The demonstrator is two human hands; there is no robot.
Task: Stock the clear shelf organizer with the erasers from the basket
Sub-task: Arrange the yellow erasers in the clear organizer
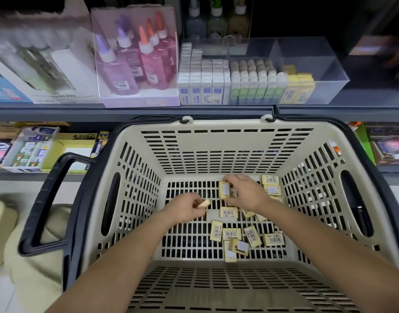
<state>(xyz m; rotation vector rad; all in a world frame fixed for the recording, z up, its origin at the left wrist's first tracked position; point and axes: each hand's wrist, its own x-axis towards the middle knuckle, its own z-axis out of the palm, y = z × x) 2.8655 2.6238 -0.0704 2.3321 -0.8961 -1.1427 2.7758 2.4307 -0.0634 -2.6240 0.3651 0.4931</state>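
**Basket** [225,124]: cream, slotted walls, dark handles, standing below the shelf [126,109].

**Contents:** loose erasers [232,234], yellow, scattered over the basket floor from its centre toward the right wall and far right corner.

**Hands:** our left hand [185,207] pinches a single eraser [204,203] near the floor's centre. Our right hand [248,193] curls round an upright eraser [224,189], perhaps two, just beyond it.

**Destination:** clear shelf organizer [329,64] at the shelf's front edge. Its right compartment holds a few shelved yellow erasers [299,89] against the left divider, and the rest is open room.

**Handling, as we judge it:** we gather a squared handful, labels alike, before lifting.

**Clearances:** the basket's far rim sits close under the shelf edge. We rise straight up first, then go forward over the organizer's front wall.
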